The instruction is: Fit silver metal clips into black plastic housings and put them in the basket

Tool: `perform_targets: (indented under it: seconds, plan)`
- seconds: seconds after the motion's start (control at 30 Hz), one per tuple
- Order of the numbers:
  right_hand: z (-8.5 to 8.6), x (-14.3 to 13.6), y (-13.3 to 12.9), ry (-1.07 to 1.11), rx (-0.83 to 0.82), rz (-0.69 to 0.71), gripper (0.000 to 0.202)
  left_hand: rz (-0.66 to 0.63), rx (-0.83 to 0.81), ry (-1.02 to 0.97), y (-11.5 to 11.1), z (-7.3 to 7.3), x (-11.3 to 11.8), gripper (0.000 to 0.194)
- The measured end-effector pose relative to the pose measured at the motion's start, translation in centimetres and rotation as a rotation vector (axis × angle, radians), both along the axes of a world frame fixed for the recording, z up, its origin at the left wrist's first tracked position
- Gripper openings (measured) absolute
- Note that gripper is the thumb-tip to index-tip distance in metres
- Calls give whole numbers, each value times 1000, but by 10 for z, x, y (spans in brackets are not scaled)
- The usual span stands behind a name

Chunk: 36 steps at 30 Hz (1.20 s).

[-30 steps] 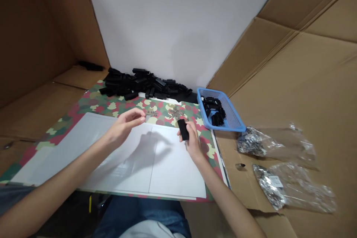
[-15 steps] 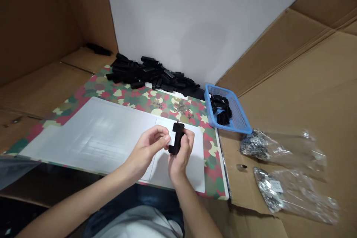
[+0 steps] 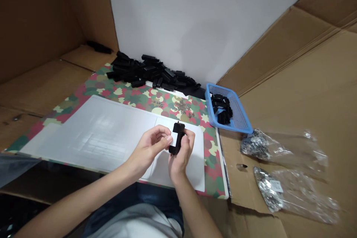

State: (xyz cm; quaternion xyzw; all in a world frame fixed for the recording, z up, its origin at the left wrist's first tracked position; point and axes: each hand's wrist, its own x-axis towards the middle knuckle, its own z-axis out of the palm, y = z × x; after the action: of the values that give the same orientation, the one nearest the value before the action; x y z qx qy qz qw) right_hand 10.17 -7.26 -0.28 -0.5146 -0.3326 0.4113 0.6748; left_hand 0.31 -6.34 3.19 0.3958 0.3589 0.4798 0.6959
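My right hand is wrapped round a black plastic block, held upright above the right part of the white sheet. A short thin pin sticks up from the block's top end. Against the block's left side lies a small flat white piece. The thumb and index finger of my left hand close on this white piece; whether it is fixed to the block I cannot tell. My other left fingers are curled.
A heap of black plastic parts lies along the back wall. Small metal pieces are scattered on the camouflage-patterned cloth. On the right stand a blue basket holding black parts and two clear bags of metal pieces.
Both hands stay almost in place. The black block has turned slightly, and the white piece and left fingertips have shifted a little to the right.
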Motion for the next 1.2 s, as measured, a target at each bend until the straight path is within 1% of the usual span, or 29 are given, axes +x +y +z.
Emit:
perform_targets:
  seconds: [0.23,0.37,0.53,0.67,0.73,0.87,0.9,0.93,1.0,1.03,1.1,1.2]
  plan:
    - [0,1,0,30,11,29,28,-8,5,21,1,3,-1,23]
    - [-1,2,1,25,17,22,28,2,3,35,0,4,1,24]
    - [-6,3,1,5,2,-17,30,60,-4,81,-3,5,6,24]
    - [-5,3,1,-21,-11,-11,29,83,17,140,-4,5,9,23]
    - [-3,3,1,-9,-10,-7,27,103,89,218,-4,3,10,20]
    - [1,4,-1,41,-10,25,26,220,360,520,-1,-3,5,14]
    - [2,5,-1,71,-23,57,26,245,413,571,1,-5,3,16]
    - [4,6,-2,109,-41,107,26,248,458,597,3,-6,0,23]
    - [7,8,-5,186,-82,234,27,192,540,582,9,-8,-6,42]
    - [9,8,-6,213,-99,297,27,140,577,556,12,-8,-8,47]
    - [12,10,-8,238,-115,378,28,40,610,499,16,-8,-12,44]
    - [14,11,-10,238,-113,382,28,-26,547,424,18,-10,-13,36]
